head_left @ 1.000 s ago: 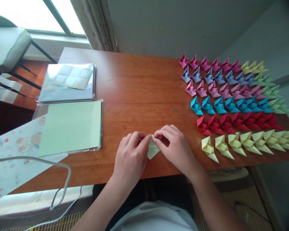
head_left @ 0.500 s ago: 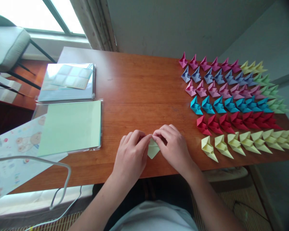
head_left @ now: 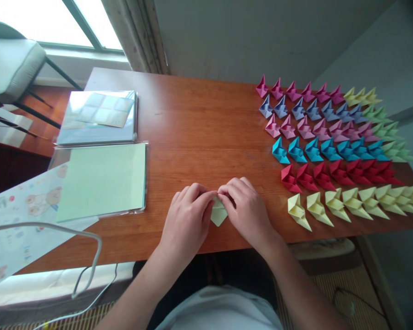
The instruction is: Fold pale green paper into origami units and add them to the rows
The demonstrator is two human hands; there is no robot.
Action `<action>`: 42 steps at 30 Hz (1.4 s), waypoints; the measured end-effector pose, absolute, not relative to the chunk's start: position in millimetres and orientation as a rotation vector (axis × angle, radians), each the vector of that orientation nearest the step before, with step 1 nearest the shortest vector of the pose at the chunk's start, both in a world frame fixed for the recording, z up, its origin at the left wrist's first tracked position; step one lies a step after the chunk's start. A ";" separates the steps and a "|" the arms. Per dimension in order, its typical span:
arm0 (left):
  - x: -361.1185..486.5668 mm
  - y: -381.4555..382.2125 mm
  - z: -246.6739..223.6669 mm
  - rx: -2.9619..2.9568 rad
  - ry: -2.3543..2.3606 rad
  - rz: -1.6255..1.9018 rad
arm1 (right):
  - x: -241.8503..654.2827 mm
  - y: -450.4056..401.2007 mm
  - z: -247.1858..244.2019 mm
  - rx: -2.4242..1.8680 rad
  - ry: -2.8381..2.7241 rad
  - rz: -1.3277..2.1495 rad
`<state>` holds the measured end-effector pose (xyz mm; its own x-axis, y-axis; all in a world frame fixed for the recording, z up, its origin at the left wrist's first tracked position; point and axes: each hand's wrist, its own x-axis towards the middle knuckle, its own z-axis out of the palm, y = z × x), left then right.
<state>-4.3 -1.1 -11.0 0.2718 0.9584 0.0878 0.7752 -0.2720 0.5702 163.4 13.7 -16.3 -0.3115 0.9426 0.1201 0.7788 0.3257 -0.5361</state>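
Note:
A small folded piece of pale green paper [head_left: 219, 214] is near the table's front edge, its pointed lower end toward me. My left hand [head_left: 189, 215] is closed on its left side, thumb and fingertips at the upper end. From the other side my right hand [head_left: 245, 207] pinches the same end, so the fingertips of both hands nearly meet. The fingers cover the paper's upper part. To the right stand rows of folded paper shapes: pale yellow ones [head_left: 298, 211] nearest, then red [head_left: 290, 178], blue [head_left: 280, 150], pink [head_left: 272, 126], lavender [head_left: 266, 107] and magenta [head_left: 262, 87].
A stack of light green paper sheets [head_left: 105, 181] lies on the left of the wooden table [head_left: 196, 123], with a glossy pack [head_left: 96, 130] behind it. A printed sheet [head_left: 27, 215] and a grey cable or tube [head_left: 55, 227] are at the front left. A chair [head_left: 13, 68] stands beyond.
Both hands keep their pinch on the paper with only a very slight shift. The view has moved a little; the other things stay in place.

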 end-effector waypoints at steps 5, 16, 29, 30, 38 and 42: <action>-4.0 -0.7 -12.7 2.123 1.567 0.586 | 163.4 14.7 -16.3 -1.562 -2.157 0.592; -0.8 -13.5 -11.8 2.287 1.706 0.759 | 162.2 36.9 2.9 -1.734 -2.203 0.821; 25.2 -56.8 -7.2 2.709 1.565 0.304 | 160.8 37.4 6.7 -1.757 -2.183 0.861; 24.9 -56.9 -8.8 2.701 1.571 0.301 | 160.9 37.1 6.7 -1.755 -2.183 0.854; 20.3 -59.0 -14.4 2.733 1.515 0.282 | 162.3 39.0 7.2 -1.723 -2.159 0.869; 18.7 -56.4 -13.2 2.730 1.502 0.259 | 162.4 41.8 5.4 -1.723 -2.172 0.863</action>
<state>18.7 -56.4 -13.2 0.5247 0.8401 0.1374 0.8377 -0.5383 0.0923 162.4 41.8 5.4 -0.2777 0.9452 -0.1718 0.8052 0.1315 -0.5783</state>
